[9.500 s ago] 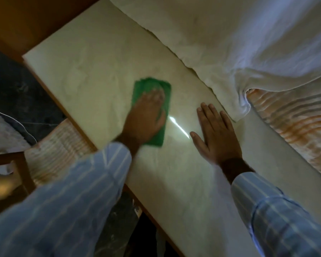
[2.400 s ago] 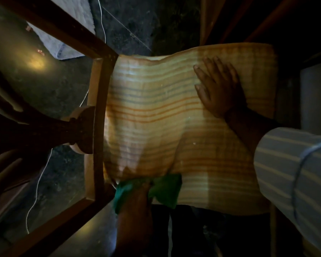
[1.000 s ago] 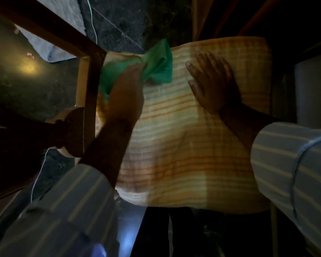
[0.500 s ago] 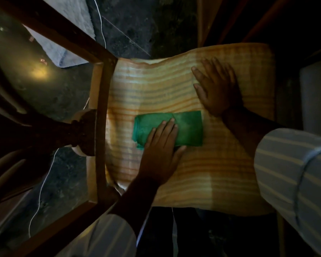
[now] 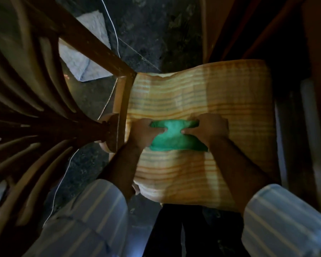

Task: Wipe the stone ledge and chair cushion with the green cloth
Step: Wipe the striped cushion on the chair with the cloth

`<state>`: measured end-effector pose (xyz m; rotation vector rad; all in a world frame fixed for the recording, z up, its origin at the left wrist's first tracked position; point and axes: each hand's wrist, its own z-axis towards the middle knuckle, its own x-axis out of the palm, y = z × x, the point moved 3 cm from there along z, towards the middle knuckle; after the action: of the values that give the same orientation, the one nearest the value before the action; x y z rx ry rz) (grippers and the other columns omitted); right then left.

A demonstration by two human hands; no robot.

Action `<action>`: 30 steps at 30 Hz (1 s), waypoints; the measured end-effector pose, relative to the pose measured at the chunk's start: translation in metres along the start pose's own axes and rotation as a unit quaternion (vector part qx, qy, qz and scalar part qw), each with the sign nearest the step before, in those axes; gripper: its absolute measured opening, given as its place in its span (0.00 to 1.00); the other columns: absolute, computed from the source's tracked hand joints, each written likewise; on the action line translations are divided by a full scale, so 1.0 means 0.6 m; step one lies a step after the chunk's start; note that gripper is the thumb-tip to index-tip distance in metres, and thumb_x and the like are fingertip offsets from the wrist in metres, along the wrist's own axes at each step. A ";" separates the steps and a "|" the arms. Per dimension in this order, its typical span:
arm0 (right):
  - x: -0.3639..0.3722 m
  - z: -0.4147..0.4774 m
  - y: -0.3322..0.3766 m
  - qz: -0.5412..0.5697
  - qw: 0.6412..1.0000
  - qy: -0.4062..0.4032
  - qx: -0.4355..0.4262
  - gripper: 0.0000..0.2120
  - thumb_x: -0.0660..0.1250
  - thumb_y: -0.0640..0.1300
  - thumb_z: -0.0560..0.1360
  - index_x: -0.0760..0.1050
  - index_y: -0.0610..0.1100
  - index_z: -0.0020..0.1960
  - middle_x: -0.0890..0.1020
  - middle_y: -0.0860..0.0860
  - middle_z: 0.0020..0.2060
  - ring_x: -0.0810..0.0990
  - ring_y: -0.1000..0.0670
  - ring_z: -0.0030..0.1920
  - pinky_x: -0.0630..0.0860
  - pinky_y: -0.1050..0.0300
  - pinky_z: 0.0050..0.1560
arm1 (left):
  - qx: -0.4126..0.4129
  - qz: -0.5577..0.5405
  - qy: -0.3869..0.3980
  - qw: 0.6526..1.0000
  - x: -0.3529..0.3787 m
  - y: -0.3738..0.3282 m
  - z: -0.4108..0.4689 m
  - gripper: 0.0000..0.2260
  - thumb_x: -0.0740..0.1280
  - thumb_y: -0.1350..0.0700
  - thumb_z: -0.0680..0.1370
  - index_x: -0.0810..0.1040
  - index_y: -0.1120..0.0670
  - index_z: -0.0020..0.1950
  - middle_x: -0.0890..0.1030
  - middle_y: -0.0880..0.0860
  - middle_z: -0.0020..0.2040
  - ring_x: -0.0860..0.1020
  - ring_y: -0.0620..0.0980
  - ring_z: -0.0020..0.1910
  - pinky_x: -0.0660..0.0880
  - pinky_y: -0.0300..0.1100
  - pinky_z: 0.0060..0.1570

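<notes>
The orange-striped chair cushion (image 5: 202, 93) fills the middle of the view, lying on a wooden chair. The green cloth (image 5: 174, 138) sits on the cushion's middle, bunched and pinched in at its centre. My left hand (image 5: 143, 131) grips the cloth's left side and my right hand (image 5: 208, 128) grips its right side, thumbs pressing toward each other. The upper edge of the cloth is folded over between the two hands. The stone ledge is out of view.
The chair's dark wooden back with curved slats (image 5: 35, 117) rises at the left. A pale towel (image 5: 82, 56) and a thin white cord (image 5: 111, 30) lie on the dark floor beyond. Dark wooden furniture (image 5: 304, 52) stands to the right.
My right hand left the cushion's far part and came down onto the cloth. Both hands now hold the cloth, which went from flat under my left palm to bunched between them.
</notes>
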<state>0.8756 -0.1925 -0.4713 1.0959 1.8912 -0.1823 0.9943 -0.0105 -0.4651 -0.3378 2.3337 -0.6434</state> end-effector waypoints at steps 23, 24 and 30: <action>-0.231 -0.203 0.353 0.665 0.729 0.143 -0.078 0.15 0.79 0.38 0.71 0.81 0.44 0.55 0.87 0.43 0.54 0.86 0.39 0.58 0.85 0.47 0.53 | 0.215 0.214 -0.379 0.874 -0.475 -0.276 -0.421 0.14 0.71 0.55 0.78 0.81 0.53 0.63 0.82 0.50 0.60 0.78 0.44 0.54 0.69 0.31 0.58; -0.227 -0.209 0.370 0.644 0.751 0.114 -0.086 0.16 0.80 0.40 0.70 0.81 0.45 0.56 0.87 0.45 0.55 0.85 0.39 0.59 0.84 0.45 0.56 | 0.221 0.225 -0.375 0.872 -0.489 -0.278 -0.425 0.14 0.72 0.55 0.77 0.81 0.53 0.63 0.83 0.51 0.59 0.78 0.45 0.54 0.71 0.34 0.57; -0.239 -0.298 0.475 0.398 0.842 -0.140 -0.336 0.27 0.65 0.57 0.82 0.66 0.49 0.78 0.69 0.52 0.78 0.66 0.56 0.77 0.66 0.56 0.76 | 0.208 0.299 -0.352 0.862 -0.524 -0.269 -0.408 0.12 0.69 0.60 0.77 0.80 0.55 0.60 0.79 0.55 0.59 0.74 0.48 0.55 0.67 0.38 0.54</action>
<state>1.0026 -0.0182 -0.1758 1.1631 0.9696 0.7091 1.0692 0.0667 -0.0492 0.3116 1.4215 -0.5578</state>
